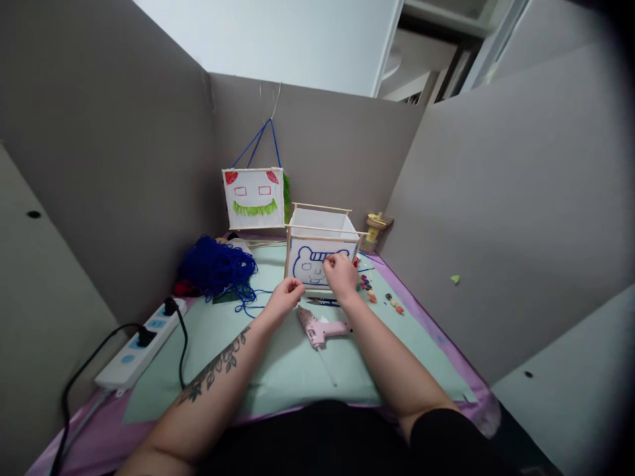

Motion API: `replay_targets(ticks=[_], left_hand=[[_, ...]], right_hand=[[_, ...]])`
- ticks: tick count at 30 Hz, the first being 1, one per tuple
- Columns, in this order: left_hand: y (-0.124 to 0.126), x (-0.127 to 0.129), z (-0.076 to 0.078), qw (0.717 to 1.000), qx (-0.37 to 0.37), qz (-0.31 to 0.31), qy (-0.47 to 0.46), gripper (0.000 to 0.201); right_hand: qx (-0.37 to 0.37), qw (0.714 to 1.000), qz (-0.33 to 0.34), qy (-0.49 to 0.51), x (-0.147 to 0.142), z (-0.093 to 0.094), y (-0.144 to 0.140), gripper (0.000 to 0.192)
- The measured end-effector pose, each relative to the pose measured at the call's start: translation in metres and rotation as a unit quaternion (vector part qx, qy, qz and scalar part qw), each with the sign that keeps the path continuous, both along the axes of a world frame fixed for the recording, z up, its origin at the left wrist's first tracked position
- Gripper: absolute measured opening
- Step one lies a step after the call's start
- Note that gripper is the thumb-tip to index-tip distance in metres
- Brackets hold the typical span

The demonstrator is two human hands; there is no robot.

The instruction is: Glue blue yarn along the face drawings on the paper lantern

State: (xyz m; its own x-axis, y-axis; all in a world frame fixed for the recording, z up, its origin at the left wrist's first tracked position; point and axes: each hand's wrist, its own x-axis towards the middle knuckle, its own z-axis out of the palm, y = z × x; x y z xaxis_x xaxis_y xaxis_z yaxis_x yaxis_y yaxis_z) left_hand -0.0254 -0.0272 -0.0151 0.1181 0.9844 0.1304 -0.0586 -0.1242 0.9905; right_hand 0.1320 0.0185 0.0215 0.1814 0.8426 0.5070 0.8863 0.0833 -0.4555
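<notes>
The right hand [341, 273] pinches blue yarn against the white paper-and-stick box lantern [321, 248], fingers narrow; the left hand [286, 295], loosely curled, seems empty; best press the strand steadily along the drawn outline.

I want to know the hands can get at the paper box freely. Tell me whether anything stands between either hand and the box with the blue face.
Nothing visible does. The right hand is already on the front panel of the paper box, and the left hand sits just before its lower left corner. The pink glue gun and the scissors lie nearer the person, behind the hands.
</notes>
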Motion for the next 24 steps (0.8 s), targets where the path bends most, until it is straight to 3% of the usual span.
replay_targets(ticks=[9,24], left_hand=[[0.001,0.0,-0.001,1.0,-0.001,0.001,0.002,0.019],[0.001,-0.001,0.0,1.0,0.0,-0.002,-0.004,0.017]], right_hand=[[0.091,0.994,0.052,0.038,0.008,-0.009,-0.013,0.032],[0.1,0.993,0.056,0.029,0.006,-0.008,-0.009,0.033]])
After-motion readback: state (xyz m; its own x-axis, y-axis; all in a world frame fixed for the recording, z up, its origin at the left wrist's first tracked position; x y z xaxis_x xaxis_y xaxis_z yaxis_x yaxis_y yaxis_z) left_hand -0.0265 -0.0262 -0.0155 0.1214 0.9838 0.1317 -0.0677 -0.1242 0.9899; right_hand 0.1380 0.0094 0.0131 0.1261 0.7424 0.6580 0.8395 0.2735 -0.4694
